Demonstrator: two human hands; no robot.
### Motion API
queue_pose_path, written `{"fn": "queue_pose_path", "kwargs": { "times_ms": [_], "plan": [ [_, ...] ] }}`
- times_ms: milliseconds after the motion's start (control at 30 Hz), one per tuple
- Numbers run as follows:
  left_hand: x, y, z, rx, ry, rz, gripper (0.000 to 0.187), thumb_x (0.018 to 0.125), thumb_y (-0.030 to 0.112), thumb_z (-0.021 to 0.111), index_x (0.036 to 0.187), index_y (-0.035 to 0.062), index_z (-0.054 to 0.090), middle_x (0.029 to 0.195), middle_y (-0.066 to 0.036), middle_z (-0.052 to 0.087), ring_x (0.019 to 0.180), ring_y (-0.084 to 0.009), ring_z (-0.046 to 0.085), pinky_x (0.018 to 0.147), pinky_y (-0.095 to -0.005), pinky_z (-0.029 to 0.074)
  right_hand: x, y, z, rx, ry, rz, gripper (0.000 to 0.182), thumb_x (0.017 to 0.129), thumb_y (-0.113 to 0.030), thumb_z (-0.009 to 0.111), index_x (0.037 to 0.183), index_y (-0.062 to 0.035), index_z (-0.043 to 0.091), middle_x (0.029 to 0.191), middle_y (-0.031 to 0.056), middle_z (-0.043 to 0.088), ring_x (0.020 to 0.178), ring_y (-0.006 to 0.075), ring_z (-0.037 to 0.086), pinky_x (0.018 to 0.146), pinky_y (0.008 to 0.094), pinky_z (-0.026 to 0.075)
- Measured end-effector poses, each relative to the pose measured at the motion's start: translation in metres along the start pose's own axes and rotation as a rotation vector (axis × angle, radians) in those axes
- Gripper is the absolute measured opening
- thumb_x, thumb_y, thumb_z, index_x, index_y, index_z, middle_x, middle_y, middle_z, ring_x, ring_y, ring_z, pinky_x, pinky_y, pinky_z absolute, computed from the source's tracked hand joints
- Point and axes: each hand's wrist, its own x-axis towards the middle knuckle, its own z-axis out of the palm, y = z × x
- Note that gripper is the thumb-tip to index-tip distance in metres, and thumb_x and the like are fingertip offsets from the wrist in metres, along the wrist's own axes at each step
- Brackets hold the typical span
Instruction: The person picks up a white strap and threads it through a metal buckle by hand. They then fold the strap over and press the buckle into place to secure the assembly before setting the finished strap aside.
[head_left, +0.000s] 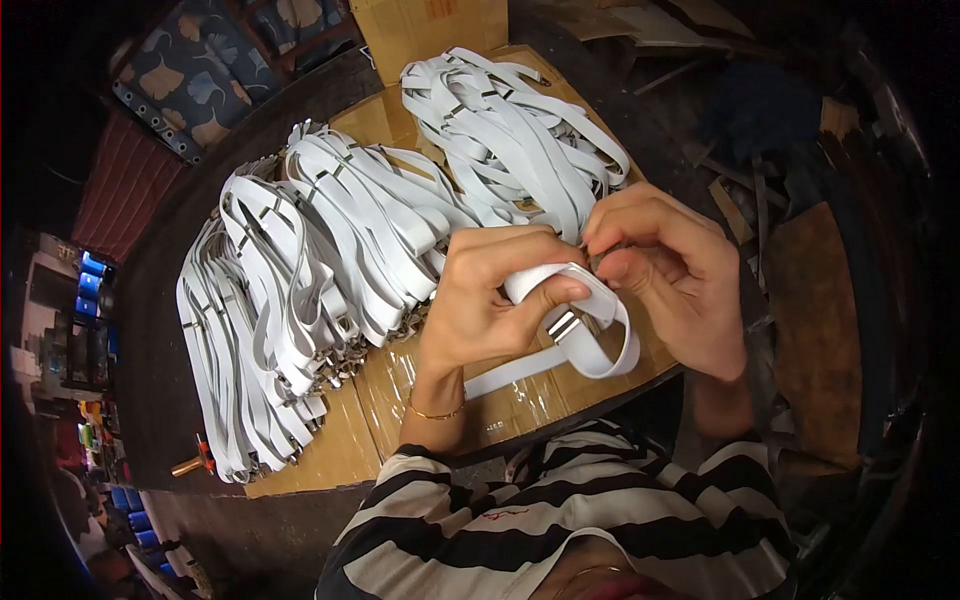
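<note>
My left hand (500,295) is closed around a white strap (603,355), thumb pressed on its folded end. The strap loops below my fingers and carries a metal slider buckle (562,325). Its tail runs down to the left, behind my left wrist. My right hand (668,280) pinches a small dark metal piece (598,256) at the strap's end, close to my left fingertips. The piece is mostly hidden by my fingers, so its exact kind does not show.
Bundles of white straps (390,230) with metal buckles and end fittings lie on flattened cardboard (365,420). Another heap of straps (510,130) lies farther back by a cardboard box (430,35). An orange-handled tool (190,464) rests at the left edge.
</note>
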Motion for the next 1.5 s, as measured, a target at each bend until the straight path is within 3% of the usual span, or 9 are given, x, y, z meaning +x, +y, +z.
{"fn": "queue_pose_path", "kwargs": {
  "times_ms": [233, 300, 467, 733, 933, 1067, 1133, 1467, 1500],
  "plan": [
    [-0.001, -0.002, -0.007, -0.051, -0.15, -0.035, 0.014, 0.07, 0.007, 0.075, 0.078, -0.0015, 0.067, 0.061, -0.013, 0.058, 0.051, -0.0257, 0.056, 0.048, -0.0316, 0.039, 0.007, -0.011, -0.001, -0.246, -0.123, -0.047, 0.01, 0.078, 0.0, 0.069, 0.087, 0.0024, 0.065, 0.091, 0.0101, 0.055, 0.074, 0.0118, 0.053, 0.061, 0.0217, 0.042],
    [-0.003, -0.006, -0.004, -0.21, -0.097, -0.103, 0.013, 0.07, 0.006, 0.075, 0.078, -0.0016, 0.068, 0.064, -0.013, 0.061, 0.053, -0.0252, 0.058, 0.049, -0.0311, 0.041, 0.008, -0.015, -0.002, -0.261, -0.13, -0.058, 0.009, 0.078, 0.001, 0.069, 0.087, 0.0008, 0.066, 0.09, 0.0089, 0.056, 0.07, 0.0133, 0.056, 0.059, 0.0237, 0.044],
    [0.0, -0.01, -0.004, -0.203, -0.129, -0.019, 0.012, 0.07, 0.006, 0.075, 0.078, -0.0017, 0.068, 0.066, -0.013, 0.063, 0.056, -0.0249, 0.06, 0.052, -0.0309, 0.043, 0.003, -0.017, -0.011, -0.251, -0.194, -0.037, 0.01, 0.078, 0.003, 0.067, 0.087, 0.0001, 0.066, 0.09, 0.0089, 0.057, 0.066, 0.0153, 0.059, 0.057, 0.0253, 0.046],
    [0.001, -0.014, 0.001, -0.239, -0.157, 0.009, 0.012, 0.07, 0.004, 0.074, 0.079, -0.0017, 0.068, 0.065, -0.013, 0.062, 0.056, -0.0246, 0.06, 0.053, -0.0308, 0.042, 0.001, -0.011, -0.027, -0.114, -0.383, -0.094, 0.005, 0.08, 0.0, 0.065, 0.084, 0.0021, 0.063, 0.094, 0.013, 0.059, 0.076, 0.0188, 0.061, 0.065, 0.0278, 0.047],
    [0.001, -0.014, 0.003, -0.183, -0.077, -0.026, 0.011, 0.071, 0.002, 0.073, 0.079, -0.0024, 0.067, 0.063, -0.013, 0.061, 0.054, -0.0237, 0.057, 0.051, -0.0297, 0.041, -0.001, -0.012, -0.008, -0.229, -0.148, 0.069, 0.006, 0.081, -0.001, 0.065, 0.084, 0.0005, 0.061, 0.09, 0.0108, 0.06, 0.076, 0.0193, 0.06, 0.065, 0.0274, 0.046],
    [0.002, -0.012, 0.008, -0.165, -0.093, -0.008, 0.015, 0.07, 0.006, 0.076, 0.076, -0.0027, 0.066, 0.064, -0.012, 0.061, 0.053, -0.0256, 0.056, 0.051, -0.0299, 0.041, 0.006, -0.005, -0.001, -0.29, -0.088, -0.014, 0.008, 0.082, -0.003, 0.066, 0.086, 0.0007, 0.06, 0.09, 0.0098, 0.059, 0.075, 0.0198, 0.06, 0.065, 0.0275, 0.046],
    [0.002, -0.013, 0.005, -0.145, -0.094, -0.027, 0.016, 0.07, 0.007, 0.077, 0.077, -0.003, 0.066, 0.063, -0.012, 0.06, 0.053, -0.026, 0.056, 0.05, -0.0294, 0.041, 0.009, 0.002, -0.001, -0.15, -0.107, -0.027, 0.009, 0.082, -0.005, 0.066, 0.087, 0.0005, 0.06, 0.091, 0.0099, 0.06, 0.074, 0.0203, 0.06, 0.065, 0.0272, 0.046],
    [0.0, -0.018, 0.003, -0.261, 0.01, -0.018, 0.01, 0.07, 0.002, 0.074, 0.077, -0.0009, 0.068, 0.064, -0.011, 0.063, 0.054, -0.02, 0.059, 0.052, -0.0279, 0.042, 0.013, -0.009, -0.027, -0.236, -0.385, -0.102, 0.01, 0.079, -0.003, 0.068, 0.086, 0.0005, 0.062, 0.1, 0.0118, 0.06, 0.076, 0.019, 0.061, 0.066, 0.0286, 0.048],
    [0.0, -0.018, 0.003, -0.256, 0.0, 0.005, 0.01, 0.07, 0.002, 0.074, 0.077, -0.0009, 0.068, 0.065, -0.011, 0.063, 0.055, -0.02, 0.059, 0.052, -0.0278, 0.043, 0.009, -0.004, -0.026, -0.201, -0.358, -0.114, 0.014, 0.083, -0.01, 0.067, 0.086, 0.0024, 0.061, 0.101, 0.0154, 0.059, 0.076, 0.0179, 0.06, 0.068, 0.0283, 0.048]
  ]
}}
